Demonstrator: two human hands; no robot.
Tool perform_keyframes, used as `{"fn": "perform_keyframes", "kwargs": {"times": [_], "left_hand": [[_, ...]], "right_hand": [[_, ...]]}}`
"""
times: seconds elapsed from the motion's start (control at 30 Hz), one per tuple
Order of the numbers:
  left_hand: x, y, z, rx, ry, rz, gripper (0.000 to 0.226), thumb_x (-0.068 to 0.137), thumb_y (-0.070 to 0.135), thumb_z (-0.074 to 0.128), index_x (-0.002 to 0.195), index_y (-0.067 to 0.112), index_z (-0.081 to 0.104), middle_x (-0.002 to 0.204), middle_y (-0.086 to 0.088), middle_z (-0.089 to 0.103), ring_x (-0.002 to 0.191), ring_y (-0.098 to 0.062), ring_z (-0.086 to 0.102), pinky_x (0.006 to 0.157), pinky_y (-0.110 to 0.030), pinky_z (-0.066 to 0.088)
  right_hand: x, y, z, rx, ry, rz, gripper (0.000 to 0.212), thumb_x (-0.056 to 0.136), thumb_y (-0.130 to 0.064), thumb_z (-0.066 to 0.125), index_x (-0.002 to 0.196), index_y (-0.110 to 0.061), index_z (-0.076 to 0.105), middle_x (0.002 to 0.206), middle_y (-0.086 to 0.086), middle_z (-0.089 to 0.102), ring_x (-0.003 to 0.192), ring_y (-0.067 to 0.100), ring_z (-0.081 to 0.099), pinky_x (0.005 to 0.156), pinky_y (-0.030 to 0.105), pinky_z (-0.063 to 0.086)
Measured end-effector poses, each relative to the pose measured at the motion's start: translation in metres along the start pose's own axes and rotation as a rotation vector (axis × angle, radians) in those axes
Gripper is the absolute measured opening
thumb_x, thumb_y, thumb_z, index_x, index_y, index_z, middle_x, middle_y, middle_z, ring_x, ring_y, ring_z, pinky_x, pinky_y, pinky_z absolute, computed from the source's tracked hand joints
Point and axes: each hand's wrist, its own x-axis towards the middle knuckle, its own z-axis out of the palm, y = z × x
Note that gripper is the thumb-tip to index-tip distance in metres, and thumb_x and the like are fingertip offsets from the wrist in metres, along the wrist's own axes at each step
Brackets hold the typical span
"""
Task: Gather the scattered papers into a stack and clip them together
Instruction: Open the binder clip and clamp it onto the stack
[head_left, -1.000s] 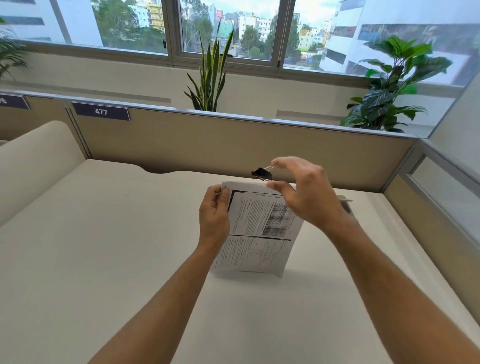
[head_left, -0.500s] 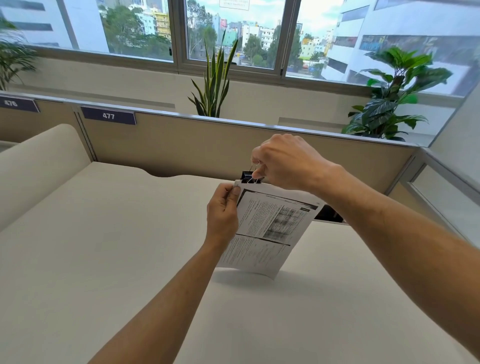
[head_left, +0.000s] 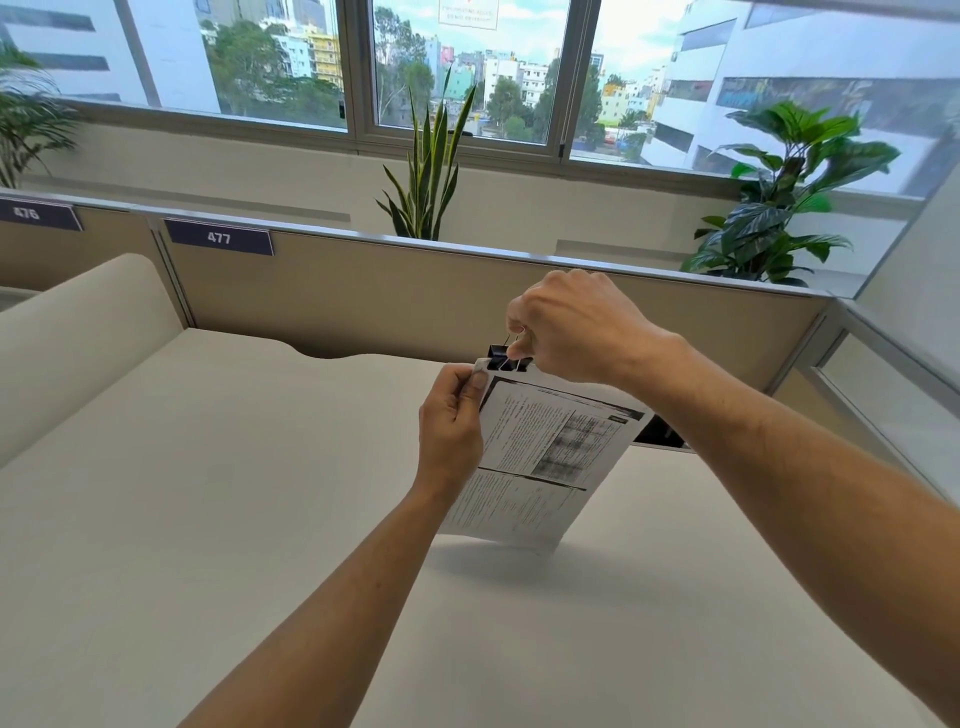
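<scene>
Stack of white printed paper sheets held tilted above pale desk. Left hand pinches top-left corner. Right hand squeezes wire levers of black metal binder clip at top edge. Advice: seat mouth fully over all sheets before releasing.

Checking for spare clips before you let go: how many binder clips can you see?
1. The black binder clip sits on the top edge of the paper stack, pinched by the right hand; the left hand holds the stack's corner. Others may be hidden.
</scene>
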Motion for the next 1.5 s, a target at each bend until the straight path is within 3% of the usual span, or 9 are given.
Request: {"fn": "perform_keyframes", "kwargs": {"times": [0.37, 0.6, 0.87, 1.07, 1.17, 1.23, 1.3, 1.4, 1.5], "left_hand": [[0.001, 0.003, -0.006, -0.007, -0.077, -0.028, 0.021, 0.101, 0.035, 0.046, 0.086, 0.021, 0.051, 0.087, -0.024, 0.064, 0.081, -0.047, 0.060, 0.063, -0.059, 0.051], [0.001, 0.006, -0.006, 0.034, -0.088, 0.000, 0.028, 0.099, 0.034, 0.049, 0.074, 0.045, 0.053, 0.085, -0.023, 0.065, 0.081, -0.046, 0.061, 0.065, -0.059, 0.052], [0.000, 0.003, -0.008, 0.072, -0.069, 0.018, 0.025, 0.099, 0.031, 0.049, 0.075, 0.039, 0.048, 0.081, -0.019, 0.064, 0.078, -0.042, 0.063, 0.064, -0.059, 0.051], [0.000, -0.003, -0.012, 0.085, -0.073, 0.024, 0.020, 0.099, 0.032, 0.049, 0.079, 0.035, 0.051, 0.085, -0.021, 0.063, 0.080, -0.043, 0.063, 0.066, -0.060, 0.053], [0.002, -0.005, -0.013, 0.106, -0.042, 0.021, 0.016, 0.102, 0.028, 0.046, 0.088, 0.022, 0.050, 0.085, -0.014, 0.065, 0.079, -0.030, 0.067, 0.065, -0.047, 0.057], [0.002, -0.007, -0.015, 0.086, -0.021, -0.003, 0.014, 0.103, 0.027, 0.044, 0.092, 0.021, 0.051, 0.086, -0.007, 0.067, 0.078, -0.019, 0.069, 0.064, -0.034, 0.059], [0.002, -0.009, -0.020, 0.061, -0.006, -0.036, 0.014, 0.103, 0.027, 0.043, 0.095, 0.018, 0.051, 0.087, -0.002, 0.067, 0.078, -0.013, 0.070, 0.064, -0.027, 0.060], [0.003, -0.013, -0.026, 0.027, 0.003, -0.072, 0.017, 0.103, 0.026, 0.042, 0.098, 0.013, 0.051, 0.084, 0.000, 0.067, 0.073, -0.007, 0.069, 0.061, -0.022, 0.058], [0.002, -0.016, -0.028, 0.005, 0.004, -0.080, 0.020, 0.103, 0.026, 0.043, 0.099, 0.009, 0.051, 0.082, 0.001, 0.068, 0.071, -0.007, 0.069, 0.060, -0.022, 0.058]], "right_hand": [[-0.002, -0.001, 0.000, 0.084, -0.104, 0.042, 0.029, 0.090, -0.040, 0.064, 0.103, -0.015, 0.068, 0.097, 0.002, 0.068, 0.083, 0.022, 0.060, 0.066, 0.031, 0.040], [-0.005, -0.001, -0.003, 0.153, -0.186, 0.085, 0.021, 0.089, -0.031, 0.064, 0.102, -0.016, 0.069, 0.099, 0.001, 0.070, 0.090, 0.024, 0.062, 0.077, 0.037, 0.052], [-0.002, 0.000, -0.004, 0.208, -0.221, 0.097, 0.024, 0.087, -0.035, 0.068, 0.102, -0.016, 0.070, 0.099, 0.002, 0.069, 0.091, 0.025, 0.062, 0.079, 0.043, 0.055], [-0.003, 0.005, 0.013, 0.407, -0.283, 0.146, 0.042, 0.087, -0.040, 0.067, 0.121, -0.015, 0.064, 0.124, 0.004, 0.064, 0.115, 0.023, 0.058, 0.098, 0.044, 0.048], [-0.015, 0.010, 0.025, 0.444, -0.186, 0.170, 0.075, 0.082, -0.054, 0.065, 0.143, -0.017, 0.043, 0.147, 0.002, 0.047, 0.137, 0.020, 0.040, 0.114, 0.043, 0.033], [-0.029, 0.009, 0.042, 0.418, 0.027, 0.257, 0.086, 0.079, -0.065, 0.058, 0.147, -0.018, 0.035, 0.153, 0.003, 0.038, 0.143, 0.020, 0.029, 0.117, 0.042, 0.022], [-0.050, 0.008, 0.066, 0.440, 0.297, 0.407, 0.084, 0.080, -0.069, 0.053, 0.145, -0.018, 0.037, 0.152, 0.005, 0.038, 0.144, 0.020, 0.027, 0.116, 0.041, 0.020], [-0.093, 0.008, 0.104, 0.768, 0.540, 0.746, 0.089, 0.075, -0.072, 0.058, 0.145, -0.021, 0.035, 0.150, 0.003, 0.037, 0.140, 0.017, 0.032, 0.114, 0.037, 0.029], [-0.135, 0.001, 0.143, 1.291, 0.417, 0.855, 0.106, 0.062, -0.079, 0.064, 0.146, -0.022, 0.032, 0.151, 0.000, 0.041, 0.138, 0.012, 0.038, 0.110, 0.033, 0.033]]}}
